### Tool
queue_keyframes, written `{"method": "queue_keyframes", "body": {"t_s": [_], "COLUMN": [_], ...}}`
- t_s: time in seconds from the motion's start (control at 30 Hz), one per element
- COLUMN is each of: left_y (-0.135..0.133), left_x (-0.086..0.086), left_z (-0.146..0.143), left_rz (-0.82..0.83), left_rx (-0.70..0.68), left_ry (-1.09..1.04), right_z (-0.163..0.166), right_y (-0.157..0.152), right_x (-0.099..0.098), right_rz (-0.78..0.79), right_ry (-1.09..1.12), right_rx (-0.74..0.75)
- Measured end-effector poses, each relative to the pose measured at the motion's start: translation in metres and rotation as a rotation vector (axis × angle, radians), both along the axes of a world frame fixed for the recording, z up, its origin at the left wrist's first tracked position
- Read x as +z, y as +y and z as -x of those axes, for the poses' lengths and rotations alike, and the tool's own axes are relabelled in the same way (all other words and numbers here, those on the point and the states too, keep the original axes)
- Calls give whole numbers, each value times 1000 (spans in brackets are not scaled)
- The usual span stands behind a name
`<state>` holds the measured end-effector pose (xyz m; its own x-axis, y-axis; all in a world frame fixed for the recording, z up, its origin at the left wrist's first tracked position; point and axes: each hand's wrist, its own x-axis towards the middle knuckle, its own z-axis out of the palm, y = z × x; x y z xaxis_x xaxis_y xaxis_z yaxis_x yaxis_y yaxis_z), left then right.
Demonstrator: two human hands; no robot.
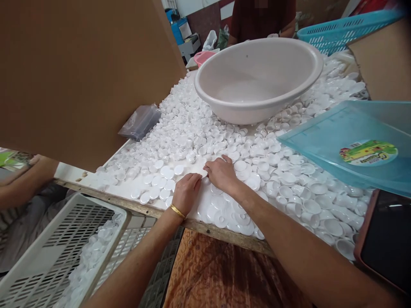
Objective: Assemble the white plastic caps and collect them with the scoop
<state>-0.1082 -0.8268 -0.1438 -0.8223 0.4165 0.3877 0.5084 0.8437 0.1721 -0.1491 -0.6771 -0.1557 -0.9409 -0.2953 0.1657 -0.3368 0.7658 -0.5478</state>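
My left hand (186, 193), with a gold bangle at its wrist, is closed with its fingertips on the edge of a small white plastic disc (203, 173). From the other side my right hand (221, 174) pinches the same disc, so the two hands almost meet just above the table. Flat round white discs (167, 184) lie loosely spread to the left of my left hand. Beneath my right wrist is a pile of similar white pieces (221, 214), some with a small ring in the middle. White cup-like plastic pieces (289, 179) heap up to the right.
A large white basin (257, 107) rests among the pieces. Cardboard (80, 77) rises at the left beside a plastic-wrapped packet (141, 122). A blue translucent tray (321, 141) and a dark-screened device (388, 239) are at right. Crates (70, 248) stand below. Other people sit across and left.
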Motion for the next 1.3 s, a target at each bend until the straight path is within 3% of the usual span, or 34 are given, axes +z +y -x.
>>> {"method": "queue_keyframes", "body": {"t_s": [0.2, 0.37, 0.5, 0.73, 1.13, 1.3], "left_y": [1, 2, 3, 4, 7, 5], "left_x": [6, 6, 7, 11, 6, 4], "left_z": [-2, -1, -2, -2, -2, -6], "left_rz": [220, 299, 209, -129, -173, -96], "left_rx": [84, 122, 141, 195, 143, 53], "left_ry": [66, 116, 79, -121, -110, -56], "right_z": [-4, -14, -19, -19, -17, -16], "right_y": [5, 19, 20, 11, 7, 7], "right_x": [11, 16, 12, 8, 2, 1], "right_rz": [13, 6, -49, -104, -123, -123], "right_ry": [-82, -95, 7, 107, 149, 158], "right_rx": [25, 186, 196, 150, 109, 89]}}
